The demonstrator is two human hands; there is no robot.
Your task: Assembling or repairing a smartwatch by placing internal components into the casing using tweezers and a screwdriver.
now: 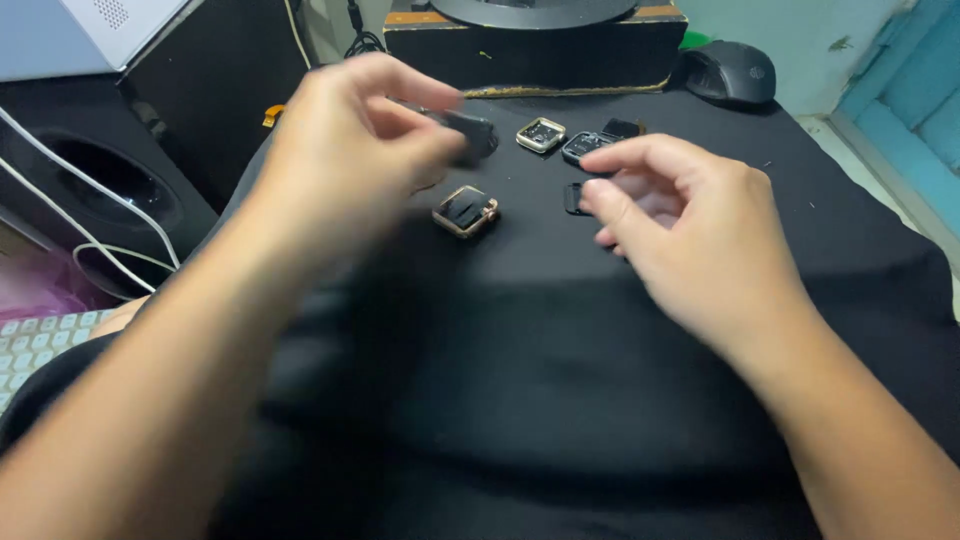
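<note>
Much here is hard to read. The left hand (345, 150), upper left of centre, is smeared by motion blur, and the small dark oblong object (470, 130) at its fingers (425, 140) is blurred too — its kind cannot be told. Thumb and forefinger are drawn narrow around that object's near end, seemingly pinching it above the black cloth-covered surface (520, 330). Both forearms are cut off by the lower frame edge.

The right hand (680, 230), right of centre, has its fingers half curled with thumb and forefinger a little apart, holding nothing that shows. Its thumb tip lies just beside a small black square part (573, 198), which it partly hides. Just above its forefinger sits a dark-rimmed square watch case (583, 146), and beyond that another black piece (622, 127), half covered.

Between the two hands lies a rose-gold square watch case with a black inside (466, 211), apart from both. A pale gold square watch case (541, 135) lies higher up, near the blurred object. A black computer mouse (730, 72) rests at the upper right — a white keyboard (40, 345) is cut off at the left edge.
</note>
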